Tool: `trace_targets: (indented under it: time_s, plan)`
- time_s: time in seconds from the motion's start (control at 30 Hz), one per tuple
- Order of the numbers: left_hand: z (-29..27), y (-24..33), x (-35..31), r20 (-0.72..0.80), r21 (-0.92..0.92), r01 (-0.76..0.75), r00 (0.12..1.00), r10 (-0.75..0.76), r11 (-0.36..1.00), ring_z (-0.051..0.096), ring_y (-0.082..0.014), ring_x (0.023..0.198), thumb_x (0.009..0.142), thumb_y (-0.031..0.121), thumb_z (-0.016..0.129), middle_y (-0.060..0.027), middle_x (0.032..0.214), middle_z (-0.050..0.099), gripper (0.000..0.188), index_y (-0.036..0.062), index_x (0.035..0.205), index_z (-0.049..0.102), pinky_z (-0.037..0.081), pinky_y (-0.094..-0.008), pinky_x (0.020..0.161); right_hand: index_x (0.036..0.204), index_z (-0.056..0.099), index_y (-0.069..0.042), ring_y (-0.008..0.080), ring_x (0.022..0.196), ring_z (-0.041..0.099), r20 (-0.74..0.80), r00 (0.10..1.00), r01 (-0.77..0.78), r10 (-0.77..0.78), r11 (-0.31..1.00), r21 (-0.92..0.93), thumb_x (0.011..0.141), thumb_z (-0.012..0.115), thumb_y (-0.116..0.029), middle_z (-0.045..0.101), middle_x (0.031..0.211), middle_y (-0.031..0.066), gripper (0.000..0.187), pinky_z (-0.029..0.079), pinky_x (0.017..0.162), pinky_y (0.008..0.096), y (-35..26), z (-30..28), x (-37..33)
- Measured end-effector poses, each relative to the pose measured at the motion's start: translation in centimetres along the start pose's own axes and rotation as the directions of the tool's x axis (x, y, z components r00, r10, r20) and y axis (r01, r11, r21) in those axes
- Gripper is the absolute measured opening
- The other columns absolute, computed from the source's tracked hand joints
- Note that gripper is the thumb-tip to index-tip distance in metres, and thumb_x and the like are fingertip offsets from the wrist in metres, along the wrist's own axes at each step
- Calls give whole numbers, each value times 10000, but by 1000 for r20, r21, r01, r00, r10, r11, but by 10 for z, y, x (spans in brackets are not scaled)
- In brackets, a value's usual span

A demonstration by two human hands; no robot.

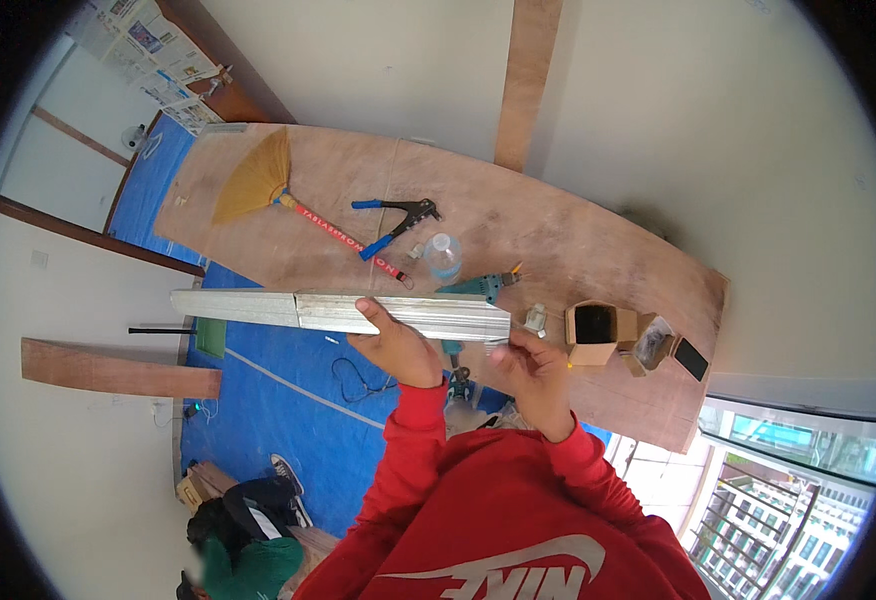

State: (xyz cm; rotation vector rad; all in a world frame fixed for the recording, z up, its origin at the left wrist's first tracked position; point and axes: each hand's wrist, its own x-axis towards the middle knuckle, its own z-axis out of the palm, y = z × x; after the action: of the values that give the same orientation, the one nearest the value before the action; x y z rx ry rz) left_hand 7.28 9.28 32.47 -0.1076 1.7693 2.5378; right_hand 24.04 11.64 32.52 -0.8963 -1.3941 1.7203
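Observation:
A long ribbed metal channel [418,316] is held out level in front of me, across the near edge of a plywood sheet. My left hand [400,345] is closed around its middle, thumb on the upper face and fingers mostly hidden underneath. At the right end, my right hand [536,375] pinches the channel near its cut edge. A seam [297,310] crosses the channel left of my left hand. Just beyond the right part lies a green power drill [478,288], partly covered by the channel.
On the plywood sheet [578,260] lie a straw broom [258,180], a blue-handled hand riveter [398,225], a clear plastic bottle [443,256], an open cardboard box [592,335] and a phone [691,358]. A person in a green top [253,568] is low at the left, on blue floor sheeting [268,440].

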Motion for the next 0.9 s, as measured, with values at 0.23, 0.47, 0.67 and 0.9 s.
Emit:
trace_targets:
  time_s: [0.23, 0.47, 0.67, 0.9]
  plan:
    - [-3, 8, -7, -6, -206, -32, 999, 32, 978, 485, -259, 1346, 1079, 416, 580, -178, 1499, 459, 661, -3, 1530, 340, 380, -409, 1150, 1126, 729, 32, 78, 921, 621, -21, 999, -29, 29, 999, 25, 1015, 715, -191, 734, 995, 23, 249, 506, 829, 248, -3, 0, 5]
    - [-54, 27, -44, 362, -174, 292, 907, -214, 940, 585, -224, 1274, 1065, 281, 627, -70, 1433, 559, 527, 190, 1511, 360, 530, -457, 1002, 1169, 670, 21, 193, 1007, 710, -90, 991, 117, -96, 956, 267, 1060, 627, -171, 737, 1107, 105, 225, 576, 981, 396, -11, -4, 23]
    - [-95, 33, -40, 489, -239, 747, 645, -588, 621, 689, -207, 1083, 1036, 198, 661, -54, 1221, 693, 283, 149, 1304, 583, 600, -368, 919, 1185, 644, -15, 257, 1024, 735, -1, 994, 96, -108, 879, 467, 1063, 616, -173, 722, 1120, 128, 202, 603, 944, 443, -29, 1, 29]
    - [-128, 48, -38, 667, -29, 973, 189, -721, 228, 702, -214, 1035, 1017, 277, 694, -83, 1191, 715, 287, 75, 1215, 648, 577, -377, 890, 1187, 628, -24, 303, 1042, 745, 37, 999, 20, -38, 912, 410, 1061, 600, -131, 727, 1153, 170, 168, 610, 932, 458, -43, 16, 31]
